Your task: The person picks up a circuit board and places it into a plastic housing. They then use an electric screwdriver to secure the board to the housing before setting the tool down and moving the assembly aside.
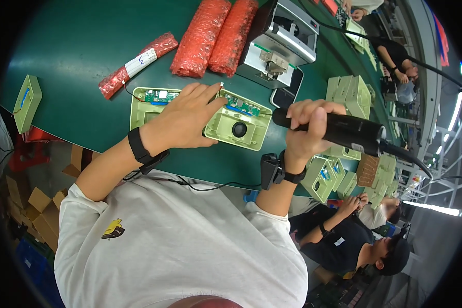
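Two light green plastic housings lie side by side on the bench in front of me. The right housing [260, 139] holds a green circuit board [245, 107], a blue strip and a round black speaker [239, 129]. My left hand [187, 115] grips its left end, thumb at the near edge and fingers toward the far edge; a small white connector on a wire [221, 85] shows by the fingertips. The left housing [136, 120] is partly hidden by this hand. My right hand [309, 126] is closed around a black electric screwdriver [346, 132], raised just right of the housings.
A red bubble-wrapped bundle [161, 45] and larger red rolls [200, 38] lie behind. A metal machine [274, 51] and a phone [288, 90] stand at the back right. Green housings [349, 95] are stacked right; another [28, 105] lies far left. A co-worker [339, 236] sits at the right.
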{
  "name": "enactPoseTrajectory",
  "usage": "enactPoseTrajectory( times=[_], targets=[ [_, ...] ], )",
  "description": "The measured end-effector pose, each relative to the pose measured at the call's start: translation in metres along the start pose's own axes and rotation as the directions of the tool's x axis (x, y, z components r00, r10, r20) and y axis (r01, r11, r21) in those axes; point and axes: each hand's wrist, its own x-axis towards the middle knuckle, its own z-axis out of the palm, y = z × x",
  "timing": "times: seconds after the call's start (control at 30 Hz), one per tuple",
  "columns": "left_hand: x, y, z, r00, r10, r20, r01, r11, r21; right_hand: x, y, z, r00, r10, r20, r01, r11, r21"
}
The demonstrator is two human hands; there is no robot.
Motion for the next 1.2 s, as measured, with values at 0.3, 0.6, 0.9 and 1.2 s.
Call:
enactPoseTrajectory(
  times=[0.3, 0.6, 0.9, 1.2],
  targets=[
    [-0.001, 0.001, 0.000, 1.000, -0.010, 0.007, 0.010, 1.000, -0.011, -0.013, 0.018, -0.003, 0.997, 0.063, -0.040, -0.067, 0.994, -0.082],
    [0.000, 0.001, 0.001, 1.000, -0.027, 0.016, 0.028, 0.999, -0.019, -0.013, 0.012, -0.004, 1.000, 0.012, -0.002, -0.012, 0.999, -0.034],
    [0.004, 0.003, -0.001, 0.998, -0.050, 0.040, 0.051, 0.999, -0.017, -0.012, 0.020, -0.004, 0.999, 0.053, 0.000, -0.053, 0.997, -0.047],
    [-0.001, 0.007, 0.004, 1.000, 0.012, -0.005, -0.011, 0.999, 0.033, -0.002, 0.014, 0.001, 0.995, 0.096, -0.032, -0.099, 0.988, -0.121]
  ],
)
